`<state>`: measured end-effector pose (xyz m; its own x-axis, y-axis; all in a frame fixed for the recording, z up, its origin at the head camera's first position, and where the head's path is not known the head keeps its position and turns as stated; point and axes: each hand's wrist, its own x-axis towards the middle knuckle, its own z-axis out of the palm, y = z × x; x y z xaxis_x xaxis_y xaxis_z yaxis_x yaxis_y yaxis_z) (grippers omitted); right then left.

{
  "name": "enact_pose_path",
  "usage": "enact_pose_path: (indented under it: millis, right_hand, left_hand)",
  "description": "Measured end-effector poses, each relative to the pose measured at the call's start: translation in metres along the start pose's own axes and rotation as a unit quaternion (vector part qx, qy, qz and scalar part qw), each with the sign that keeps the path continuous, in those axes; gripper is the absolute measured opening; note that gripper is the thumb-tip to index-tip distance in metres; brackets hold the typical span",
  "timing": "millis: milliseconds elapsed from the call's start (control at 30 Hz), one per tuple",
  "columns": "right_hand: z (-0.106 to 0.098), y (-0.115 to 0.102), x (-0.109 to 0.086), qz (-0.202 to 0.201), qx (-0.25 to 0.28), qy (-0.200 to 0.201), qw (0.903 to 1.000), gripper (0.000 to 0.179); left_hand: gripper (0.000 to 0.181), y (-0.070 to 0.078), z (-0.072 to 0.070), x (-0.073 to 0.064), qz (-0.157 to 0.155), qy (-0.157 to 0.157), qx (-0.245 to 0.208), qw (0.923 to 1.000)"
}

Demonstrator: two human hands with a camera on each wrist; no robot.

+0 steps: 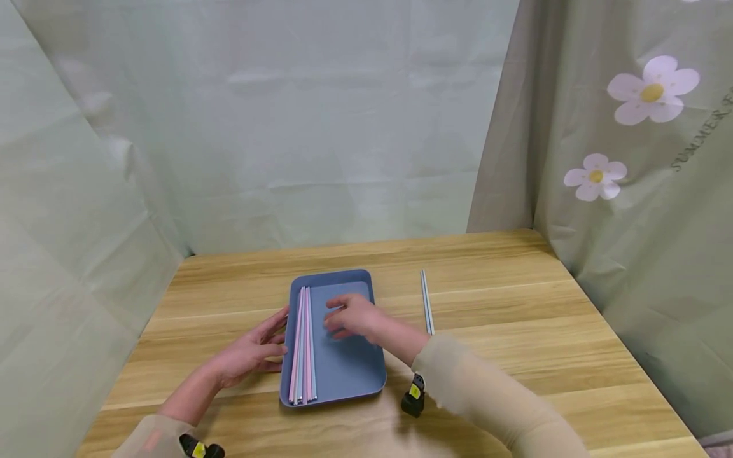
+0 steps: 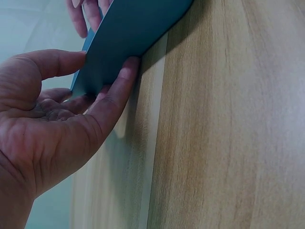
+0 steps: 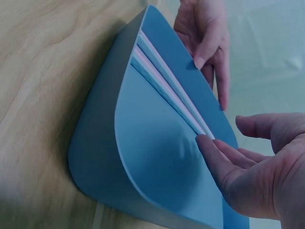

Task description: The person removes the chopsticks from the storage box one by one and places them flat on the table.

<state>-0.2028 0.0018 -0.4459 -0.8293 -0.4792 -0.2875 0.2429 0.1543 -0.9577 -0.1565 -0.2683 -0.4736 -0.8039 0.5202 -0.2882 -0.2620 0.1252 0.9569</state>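
Note:
A blue rectangular tray (image 1: pixel 349 369) lies on the table, holding several pink and light-blue chopsticks (image 1: pixel 303 356) in a bundle along its left side. My left hand (image 1: pixel 252 350) touches the tray's left outer wall, thumb near the rim and fingers along the side, as the left wrist view shows. Over the tray's inside, to the right of the bundle, is my right hand (image 1: pixel 355 316), its fingers loosely bent and holding nothing. In the right wrist view the right fingertips (image 3: pixel 205 143) appear close to the chopsticks; whether they touch cannot be told.
A pair of light-blue chopsticks (image 1: pixel 426 299) lies on the wooden table (image 1: pixel 504 305) right of the tray, partly hidden by my right forearm. Pale curtains (image 1: pixel 343 127) hang behind and on both sides of the table.

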Motion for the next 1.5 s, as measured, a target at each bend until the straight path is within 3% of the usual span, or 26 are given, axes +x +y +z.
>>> enact_pose_path:
  millis: [567, 1000, 1267, 1500]
  right_hand:
    - [0.023, 0.009, 0.007, 0.053, 0.007, 0.018, 0.9984, 0.052]
    - [0.029, 0.012, 0.01, 0.099, 0.086, 0.053, 0.9899, 0.041]
    - [0.033, 0.012, 0.009, 0.077, 0.036, 0.07, 0.9939, 0.035]
    - [0.04, 0.013, 0.009, 0.059, 0.048, 0.091, 0.993, 0.038]
  left_hand:
    - [0.088, 0.001, -0.001, 0.0, -0.005, -0.003, 0.0, 1.0]
    - [0.088, 0.002, 0.001, 0.001, -0.002, 0.0, 0.002, 1.0]
    - [0.088, 0.002, 0.0, 0.001, -0.001, 0.0, 0.003, 1.0]
    - [0.088, 0.002, 0.0, 0.001, -0.003, 0.002, 0.002, 1.0]
